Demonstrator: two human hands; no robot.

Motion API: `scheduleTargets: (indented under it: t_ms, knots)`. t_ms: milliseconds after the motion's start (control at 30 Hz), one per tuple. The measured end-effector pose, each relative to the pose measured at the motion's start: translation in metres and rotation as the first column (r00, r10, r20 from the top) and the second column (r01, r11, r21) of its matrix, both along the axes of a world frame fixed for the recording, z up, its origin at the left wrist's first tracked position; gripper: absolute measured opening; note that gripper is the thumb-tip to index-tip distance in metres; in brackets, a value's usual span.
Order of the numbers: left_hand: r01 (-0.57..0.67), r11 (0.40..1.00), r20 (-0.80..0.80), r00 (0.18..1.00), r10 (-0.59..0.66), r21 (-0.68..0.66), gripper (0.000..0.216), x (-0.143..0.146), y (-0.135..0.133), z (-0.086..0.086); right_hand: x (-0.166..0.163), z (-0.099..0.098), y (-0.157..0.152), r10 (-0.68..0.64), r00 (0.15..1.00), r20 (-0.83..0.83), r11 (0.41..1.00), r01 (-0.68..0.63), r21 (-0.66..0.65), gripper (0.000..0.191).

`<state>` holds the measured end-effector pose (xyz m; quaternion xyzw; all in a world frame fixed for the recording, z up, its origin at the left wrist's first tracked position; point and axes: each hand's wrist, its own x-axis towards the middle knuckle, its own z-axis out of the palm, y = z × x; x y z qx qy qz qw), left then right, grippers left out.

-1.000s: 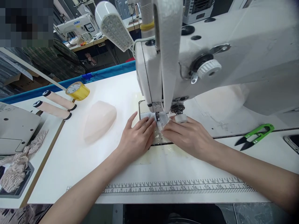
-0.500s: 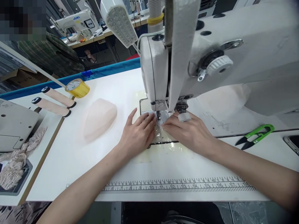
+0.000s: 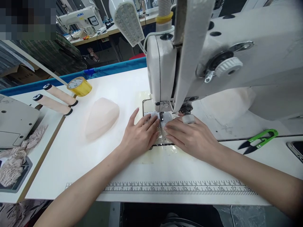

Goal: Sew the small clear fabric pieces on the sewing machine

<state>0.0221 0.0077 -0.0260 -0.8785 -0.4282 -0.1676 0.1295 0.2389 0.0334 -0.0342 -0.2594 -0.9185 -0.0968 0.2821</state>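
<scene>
My left hand [image 3: 142, 132] lies flat on the needle plate [image 3: 163, 138], left of the presser foot [image 3: 161, 117]. Its thumb is spread away and its fingertips rest on a small pale patch [image 3: 151, 115] beside the foot. From the other side, my right hand [image 3: 193, 135] reaches in with fingers extended and slightly apart, tips down near the foot. Its thumb is largely hidden behind the white knob [image 3: 188, 119] of the sewing machine [image 3: 161, 69]. Whatever lies beneath the fingers is mostly covered. A sheer, pale pink cup-shaped piece [image 3: 102, 119] rests left of my hands.
Green thread snips [image 3: 259, 140] lie at right. More pale sheer fabric [image 3: 228, 104] sits under the machine arm. Yellow tape [image 3: 79, 86] and two thread cones [image 3: 53, 104] stand at left, near lace [image 3: 14, 167]. A printed ruler [image 3: 175, 188] runs along the front edge. Another person [image 3: 52, 55] is behind.
The right hand's fingers have loosened from a tighter bunch and spread slightly, its wrist a little lower. My left hand stays nearly in place. The whole view has shifted slightly.
</scene>
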Motion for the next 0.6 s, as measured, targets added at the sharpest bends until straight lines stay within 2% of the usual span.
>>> scheduleTargets:
  t_ms: [200,333,600]
  knots:
    - [-0.065,0.994,-0.008,0.998,0.065,-0.088,0.041,-0.001,0.002,-0.002,0.0,-0.001,0.004,-0.055,0.996,0.072,0.998,0.052,0.039,0.019]
    - [-0.112,0.981,-0.022,0.994,0.11,-0.159,0.047,-0.003,0.003,-0.007,0.0,0.001,0.006,-0.08,0.989,0.127,0.997,0.078,0.02,0.02]
    - [-0.155,0.963,-0.022,0.988,0.154,-0.223,0.056,-0.005,0.003,-0.011,0.002,0.0,0.01,-0.082,0.988,0.131,0.997,0.083,0.0,0.02]
